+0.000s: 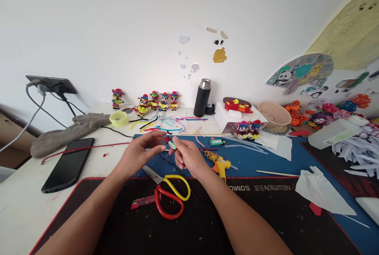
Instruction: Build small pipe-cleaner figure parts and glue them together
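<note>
My left hand (142, 153) is curled, with its fingertips at a small dark red fuzzy piece (167, 139). My right hand (188, 153) is closed, its thumb pressed on a small mint-green object (172, 145) beside the red piece; its exact kind is unclear. Below the hands lie scissors (169, 204) with one red and one yellow handle, blades spread, partly over a red utility knife (145, 201). A yellow glue gun (220, 164) lies right of my right hand. A long red pipe cleaner (85, 150) crosses a black phone on the left.
Several small fuzzy figurines (154, 101) stand along the wall. Pipe cleaners (168, 122) are scattered in front of them. A black thermos (203, 99) stands beside a white box (225, 122). Yellow-green tape (119, 118), glue sticks (248, 144) and a bowl (275, 115) lie around.
</note>
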`<state>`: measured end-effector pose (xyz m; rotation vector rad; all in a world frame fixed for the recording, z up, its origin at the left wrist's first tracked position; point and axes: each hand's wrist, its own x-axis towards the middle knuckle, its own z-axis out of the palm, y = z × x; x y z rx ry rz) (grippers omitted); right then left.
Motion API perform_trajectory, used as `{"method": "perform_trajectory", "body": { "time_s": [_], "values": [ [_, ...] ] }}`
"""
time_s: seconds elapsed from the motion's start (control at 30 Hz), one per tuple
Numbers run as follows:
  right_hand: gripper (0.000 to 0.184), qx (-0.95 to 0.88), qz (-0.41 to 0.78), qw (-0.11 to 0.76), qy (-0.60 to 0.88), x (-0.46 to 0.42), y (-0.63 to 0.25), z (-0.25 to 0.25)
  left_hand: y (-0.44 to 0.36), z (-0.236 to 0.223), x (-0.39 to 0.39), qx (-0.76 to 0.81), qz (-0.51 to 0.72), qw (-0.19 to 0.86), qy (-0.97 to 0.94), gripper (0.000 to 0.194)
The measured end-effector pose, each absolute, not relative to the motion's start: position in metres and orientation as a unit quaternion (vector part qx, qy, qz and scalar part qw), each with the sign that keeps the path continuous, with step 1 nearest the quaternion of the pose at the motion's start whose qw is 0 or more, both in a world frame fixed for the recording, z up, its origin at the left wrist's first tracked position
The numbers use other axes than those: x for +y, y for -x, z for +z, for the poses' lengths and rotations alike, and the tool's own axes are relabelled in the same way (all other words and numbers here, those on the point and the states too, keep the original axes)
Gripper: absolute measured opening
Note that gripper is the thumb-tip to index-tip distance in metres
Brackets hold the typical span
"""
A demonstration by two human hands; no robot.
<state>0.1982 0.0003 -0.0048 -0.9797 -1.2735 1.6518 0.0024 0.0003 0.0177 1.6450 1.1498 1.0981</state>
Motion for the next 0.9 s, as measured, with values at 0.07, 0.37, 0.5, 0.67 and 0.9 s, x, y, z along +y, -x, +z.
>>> {"method": "perform_trajectory", "body": {
  "time_s": [0.07, 0.37, 0.5, 0.67, 0.9],
  "values": [
    [0.065, -0.503, 0.659, 0.406, 0.385, -0.0001, -0.1977, -0.0045, -0.0043, 0.0164, -0.0012, 0.451, 0.426, 0.397, -0.676, 0.054],
    [0.065, -0.499, 0.67, 0.392, 0.386, -0.0017, -0.1973, -0.0039, -0.0064, 0.0151, -0.0054, 0.467, 0.406, 0.31, -0.722, 0.043],
    [0.066, -0.493, 0.673, 0.388, 0.391, -0.0017, -0.1976, -0.0033, -0.0068, 0.0141, -0.0065, 0.47, 0.403, 0.281, -0.734, 0.042],
    [0.065, -0.478, 0.685, 0.386, 0.393, -0.0015, -0.1974, -0.0032, -0.0079, 0.0129, -0.0077, 0.474, 0.39, 0.239, -0.752, 0.039],
    [0.068, -0.47, 0.691, 0.386, 0.389, -0.0011, -0.1979, -0.0045, -0.0049, 0.0099, -0.0047, 0.491, 0.386, 0.253, -0.739, 0.047]
  ]
}}
